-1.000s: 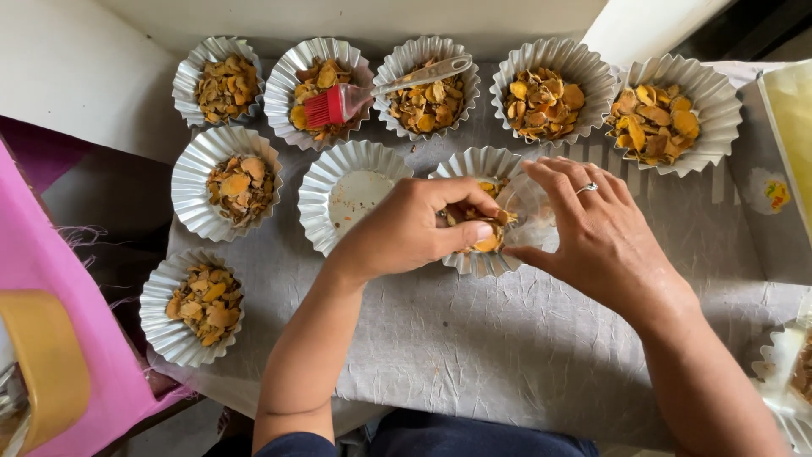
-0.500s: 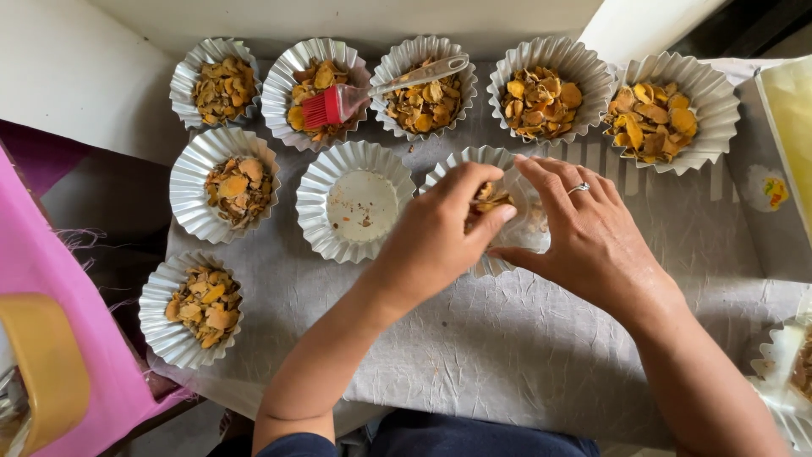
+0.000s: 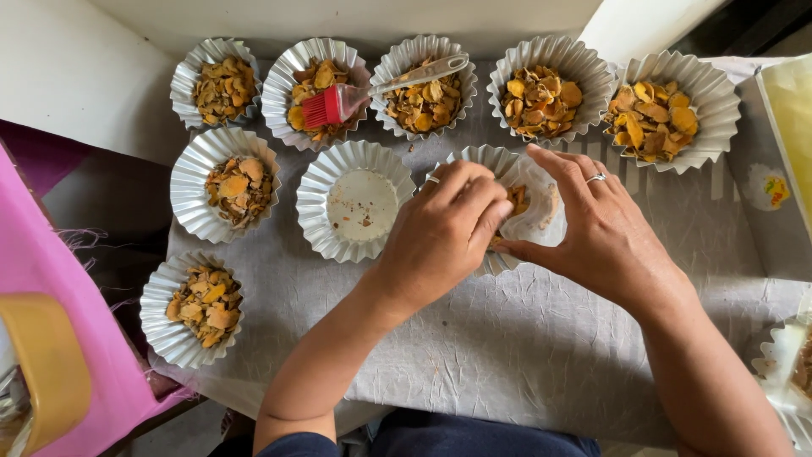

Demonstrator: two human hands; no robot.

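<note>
Our left hand [image 3: 440, 233] fingers pinch yellow chips inside the foil cup [image 3: 541, 216]; our right hand [image 3: 605, 237] grips its rim. Squeezing harder could crumple it, spilling chips.

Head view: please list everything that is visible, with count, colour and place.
Filled cups: seven, silver with yellow-brown chips, back row and left side.
Empty cup: one, silver, centre.
Held cup: one, silver, under both hands.
Brush: one, red bristles, clear handle, across two back cups.
Cloth: one, grey, under the cups.
Pink sheet: one, left edge.
Left hand: inside held cup.
Right hand: ringed, on the cup's rim.
</note>
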